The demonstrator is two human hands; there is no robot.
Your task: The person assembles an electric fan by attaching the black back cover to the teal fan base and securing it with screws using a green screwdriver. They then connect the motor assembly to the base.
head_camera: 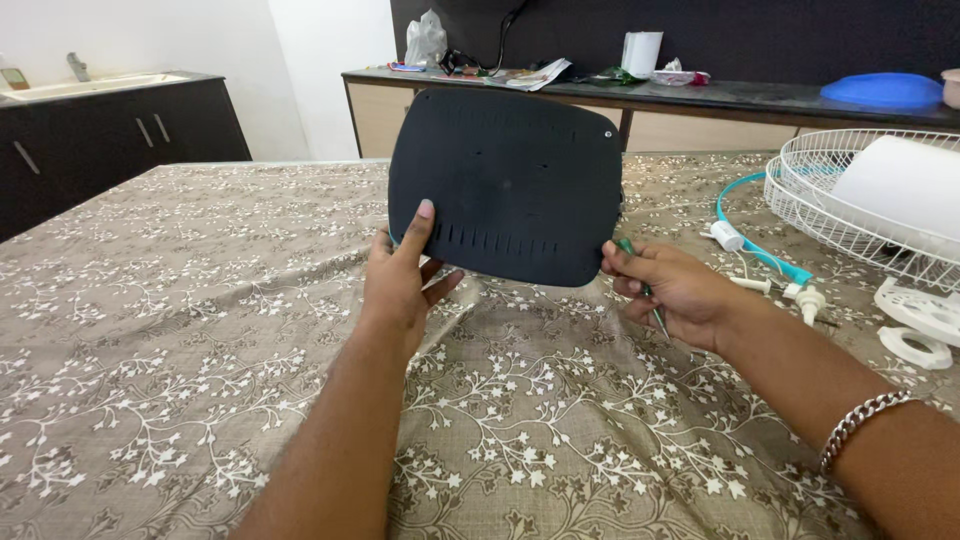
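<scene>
Left hand (400, 275) fingers clamped on lower left edge of dark rounded-rectangle slotted plastic panel (505, 185), upright above patterned tablecloth (200, 330). Right hand (670, 290) fingers closed around thin green-handled screwdriver (640, 285), touching panel's lower right corner.

A white wire fan guard (800, 190) and teal ring (760, 250) lie on the floral-clothed bench (200, 330); a blue lid (882, 90) rests behind.

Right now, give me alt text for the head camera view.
Two hands hold a dark slotted panel upright over a floral tablecloth: left hand grips its lower edge, right hand also holds a screwdriver. A white fan grille lies right.
</scene>
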